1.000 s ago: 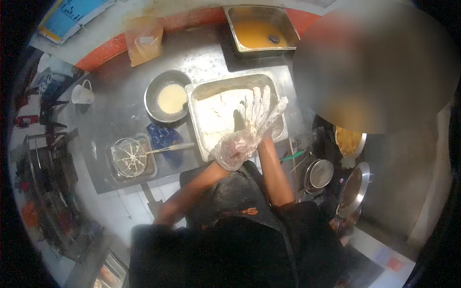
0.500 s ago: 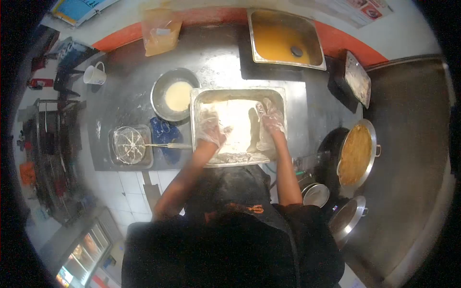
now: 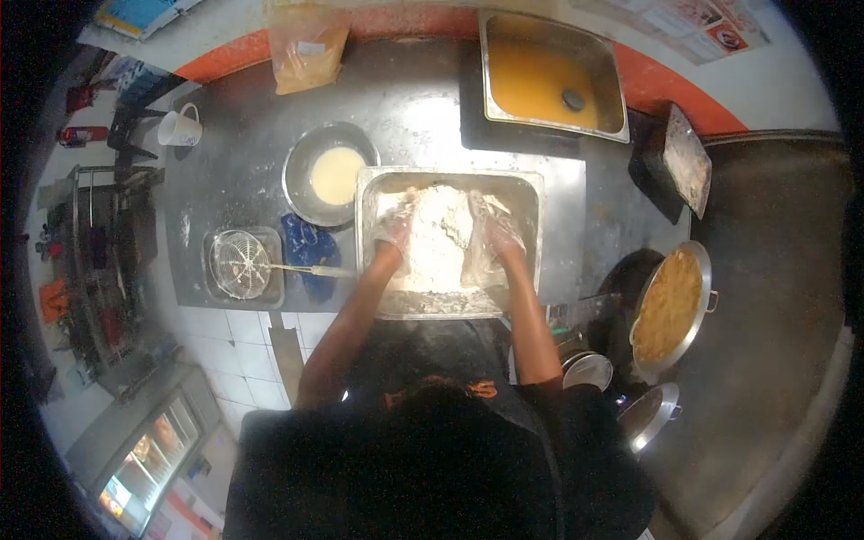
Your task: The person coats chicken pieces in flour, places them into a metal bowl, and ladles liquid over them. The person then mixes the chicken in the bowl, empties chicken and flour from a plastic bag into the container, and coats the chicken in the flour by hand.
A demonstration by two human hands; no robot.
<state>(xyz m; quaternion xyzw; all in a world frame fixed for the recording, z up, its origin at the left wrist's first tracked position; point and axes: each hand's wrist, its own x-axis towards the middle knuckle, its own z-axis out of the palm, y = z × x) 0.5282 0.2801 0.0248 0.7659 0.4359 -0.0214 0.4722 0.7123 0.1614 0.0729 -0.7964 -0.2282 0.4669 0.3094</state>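
A deep metal pan [image 3: 538,202] holds white flour [image 3: 439,238], heaped into a mound in its middle. My left hand [image 3: 394,231], in a clear plastic glove, cups the mound's left side, its fingers stretched forward and partly dusted over. On the opposite side is my right hand [image 3: 498,236], also gloved, with straight fingers against the flour. Both hands are inside the pan, apart from each other. Just left of the pan, a metal bowl [image 3: 297,171] contains pale liquid batter [image 3: 337,175].
A wire skimmer [image 3: 241,264] lies across a small tray, its handle over a blue cloth [image 3: 306,247]. Behind stand a white mug [image 3: 180,130], a bag [image 3: 308,54] and a pan of orange liquid [image 3: 531,81]. A large pan of fried food [image 3: 670,306] sits at right.
Flour that lay flatter across the pan is now pushed up into a mound between my hands. My left hand has turned forward, its fingers now along the mound's side.
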